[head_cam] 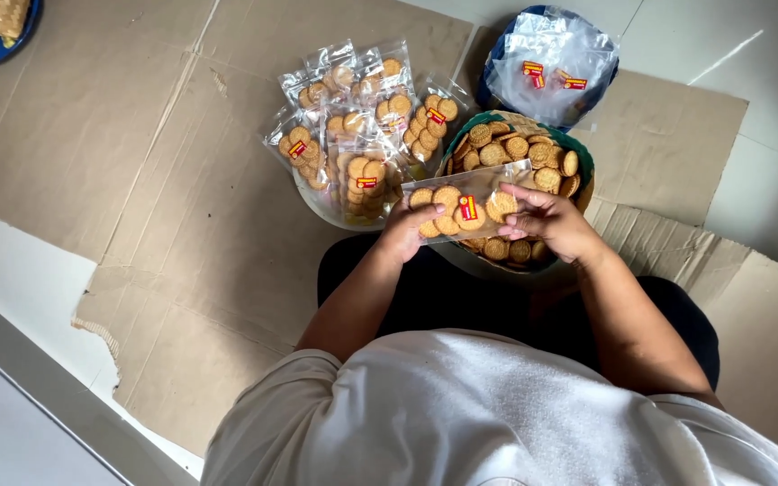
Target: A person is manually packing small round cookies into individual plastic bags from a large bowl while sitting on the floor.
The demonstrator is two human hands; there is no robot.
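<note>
I'm gripping the clear biscuit packet [465, 205] level in left hand [404, 231] and right hand [547, 220], biscuit bowl [578, 166] at twelve o'clock, so nothing spills.

I sit on a pale tiled floor [749, 54] covered with flattened sheets of brown cardboard [119, 117], creased along old fold lines and torn ragged at the near left corner. A second cardboard sheet [767, 306] overlaps on my right, its corrugated edge showing. Soft, even daylight falls across the scene, leaving a faint bright streak on the tiles at upper right. Along the lower left runs a grey raised edge [38, 378] beside a strip of white flooring. In the far upper left corner, a blue dish [2, 45] sits half out of view on the cardboard.
</note>
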